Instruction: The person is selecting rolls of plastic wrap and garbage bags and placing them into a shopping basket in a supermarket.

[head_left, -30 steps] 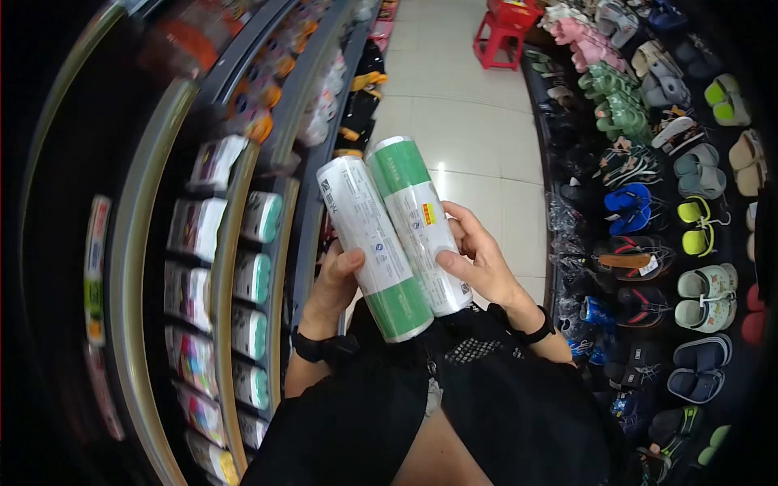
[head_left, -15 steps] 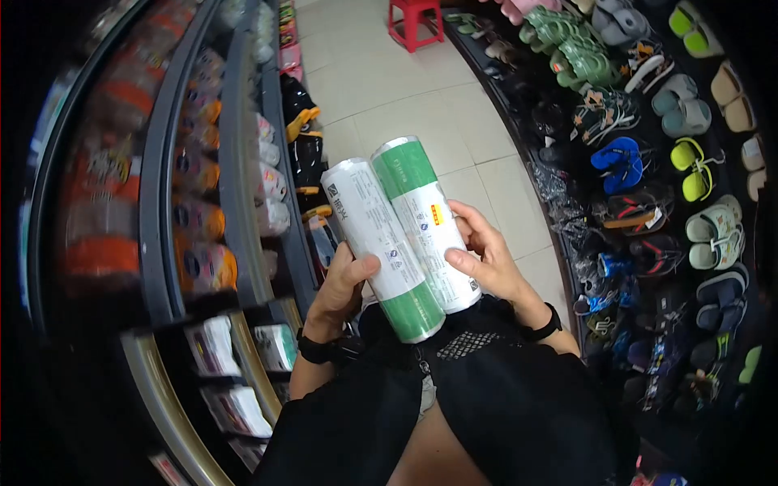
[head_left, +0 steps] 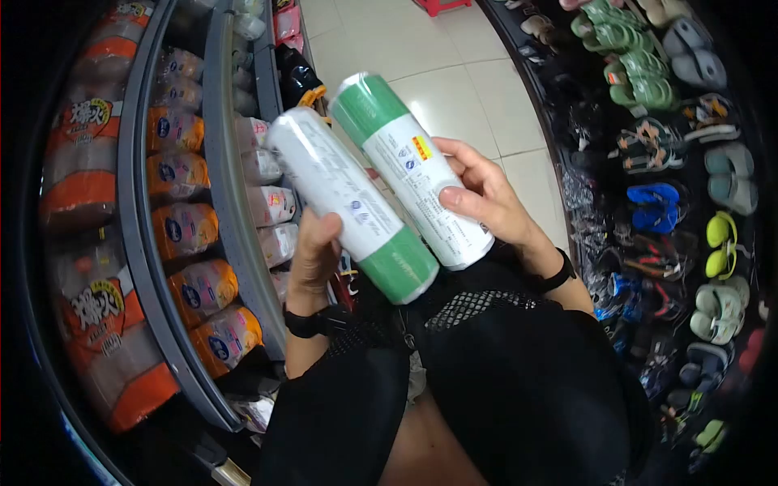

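Left hand: the left hand point(head_left: 312, 257) grips the left roll point(head_left: 344, 194) from below, thumb laid over its front and fingers hidden behind it.
Right hand: the right hand point(head_left: 490, 198) clasps the right roll point(head_left: 413, 166), thumb pressed on its label and fingers wrapped round its right side.
Left roll: a long roll in white printed wrapping with a green band at its near end; it is tilted, the far end pointing up and to the left.
Right roll: the same kind of roll turned the other way, with the green band at the far end and white at the near end; a small yellow and red sticker sits on the label.
Rolls together: both are held in the air in front of the body, side by side and parallel; they look to be touching along their length.
Wrists: a black band point(head_left: 312, 322) is on the left wrist, and another black band point(head_left: 559, 277) is on the right wrist.
Clothing: a black top point(head_left: 502, 397) with a mesh part fills the near middle.
Left side: curved grey shelves point(head_left: 220, 162) carry orange packs point(head_left: 185, 231) and, farther in, small white packs point(head_left: 271, 204).
Right side: a dark rack holds sandals point(head_left: 640, 81) in green, blue, yellow and grey.
Floor: pale floor tiles point(head_left: 458, 89) run between the shelves and the rack, far behind the rolls.
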`<action>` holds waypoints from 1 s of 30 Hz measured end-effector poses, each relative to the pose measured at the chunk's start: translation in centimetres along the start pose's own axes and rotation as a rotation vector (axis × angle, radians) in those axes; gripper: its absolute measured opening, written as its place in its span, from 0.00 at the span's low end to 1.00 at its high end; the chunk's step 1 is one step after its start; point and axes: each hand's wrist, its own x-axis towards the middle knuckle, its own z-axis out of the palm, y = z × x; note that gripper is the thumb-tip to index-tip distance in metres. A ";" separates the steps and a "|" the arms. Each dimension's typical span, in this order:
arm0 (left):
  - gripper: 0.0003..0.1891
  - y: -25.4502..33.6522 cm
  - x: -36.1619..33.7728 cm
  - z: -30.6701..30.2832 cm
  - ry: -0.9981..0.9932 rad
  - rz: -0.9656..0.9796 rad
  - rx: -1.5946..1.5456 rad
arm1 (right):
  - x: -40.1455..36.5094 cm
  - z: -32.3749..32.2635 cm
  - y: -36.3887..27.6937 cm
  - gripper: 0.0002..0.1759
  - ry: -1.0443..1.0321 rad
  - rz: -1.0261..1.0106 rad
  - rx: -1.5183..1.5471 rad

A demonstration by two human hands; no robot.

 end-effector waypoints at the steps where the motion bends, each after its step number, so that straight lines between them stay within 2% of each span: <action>1: 0.47 1.1 2.1 -0.9 0.010 0.030 0.014 | 2.5 -0.9 -0.8 0.35 -0.008 0.001 0.041; 5: 0.48 6.0 8.8 -3.0 0.101 0.089 0.019 | 11.1 -4.3 -1.9 0.36 0.019 -0.023 0.007; 7: 0.47 7.5 11.5 -3.9 0.256 0.225 -0.015 | 15.1 -5.9 -2.4 0.36 -0.025 0.005 -0.053; 11: 0.46 9.6 17.7 -8.7 0.236 0.189 -0.204 | 23.1 -8.1 -2.1 0.37 -0.031 0.023 -0.074; 15: 0.44 13.3 27.1 -11.7 0.301 0.194 -0.262 | 31.9 -10.1 -2.0 0.37 -0.019 0.004 -0.169; 16: 0.41 14.2 29.7 -12.9 0.258 0.183 -0.223 | 34.3 -10.7 -2.2 0.37 -0.020 -0.014 -0.184; 20: 0.43 19.7 39.4 -15.9 0.088 0.139 -0.101 | 43.6 -12.0 -4.2 0.38 0.095 0.038 -0.090; 23: 0.42 23.1 47.0 -18.0 -0.012 0.137 0.058 | 49.9 -13.5 -5.2 0.38 0.157 -0.031 -0.066; 30: 0.42 27.8 64.7 -16.7 -0.178 -0.042 0.122 | 59.9 -20.6 -6.7 0.38 0.311 -0.026 -0.091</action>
